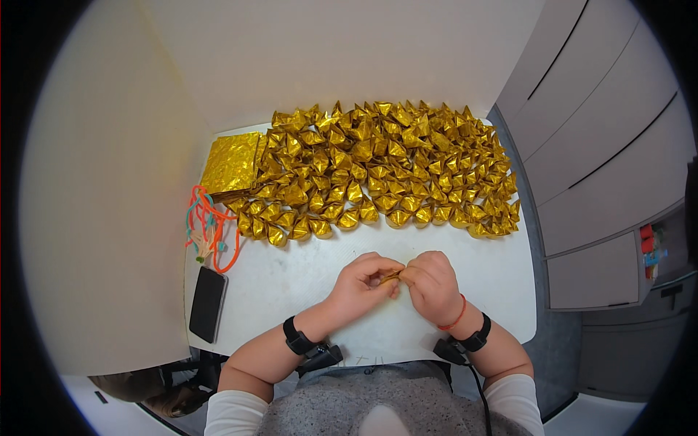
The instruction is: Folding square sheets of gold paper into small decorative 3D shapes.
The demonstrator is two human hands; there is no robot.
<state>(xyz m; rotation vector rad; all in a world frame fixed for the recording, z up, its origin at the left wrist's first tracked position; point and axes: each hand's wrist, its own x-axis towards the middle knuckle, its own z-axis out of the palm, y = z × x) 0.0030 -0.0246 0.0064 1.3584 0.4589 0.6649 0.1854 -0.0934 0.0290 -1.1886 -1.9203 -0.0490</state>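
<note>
Gold paper piece: lower centre of the frame, pinched between both hands just above the bench; mostly hidden, its long axis seems to run left-right.
Left hand: fingers curled tight on the piece's left end.
Right hand: fingers closed on its right end, touching the left hand.
Folded gold pile: upper centre, well apart.
Gold sheet stack: upper left.
Phone: lower left.
</note>
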